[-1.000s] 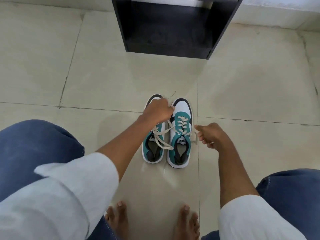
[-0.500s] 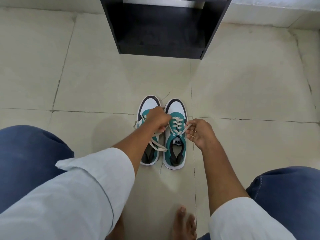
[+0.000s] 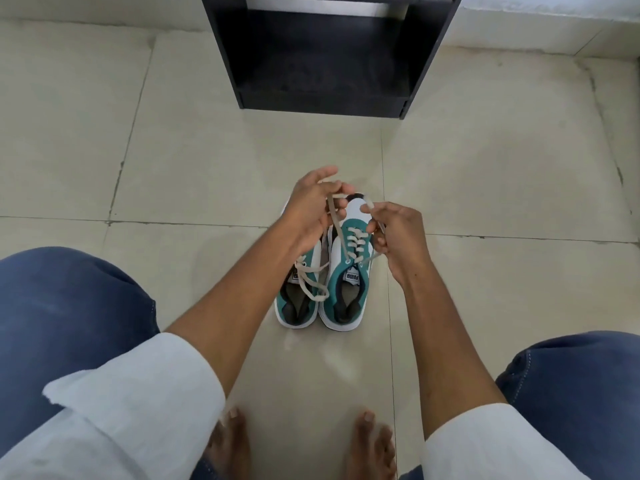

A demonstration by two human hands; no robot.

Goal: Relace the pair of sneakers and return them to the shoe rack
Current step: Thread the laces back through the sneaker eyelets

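Note:
Two teal and white sneakers stand side by side on the floor, toes pointing away from me. The right sneaker (image 3: 346,289) has cream laces threaded up its front. My left hand (image 3: 311,209) pinches one end of that lace above the toe. My right hand (image 3: 394,233) grips the other end beside the shoe, so both ends are pulled up and taut. The left sneaker (image 3: 299,299) lies partly under my left forearm, its lace (image 3: 310,282) loose in a loop over the opening. The black shoe rack (image 3: 325,57) stands open ahead.
Beige floor tiles (image 3: 502,168) stretch around the shoes. My knees in blue jeans flank the view, and my bare feet (image 3: 372,441) rest on the floor below the sneakers. A pale wall base runs behind the rack.
Both hands have lifted off the shoes and risen with the right sneaker's lace ends, pulling them up over the toe. The view has tilted slightly.

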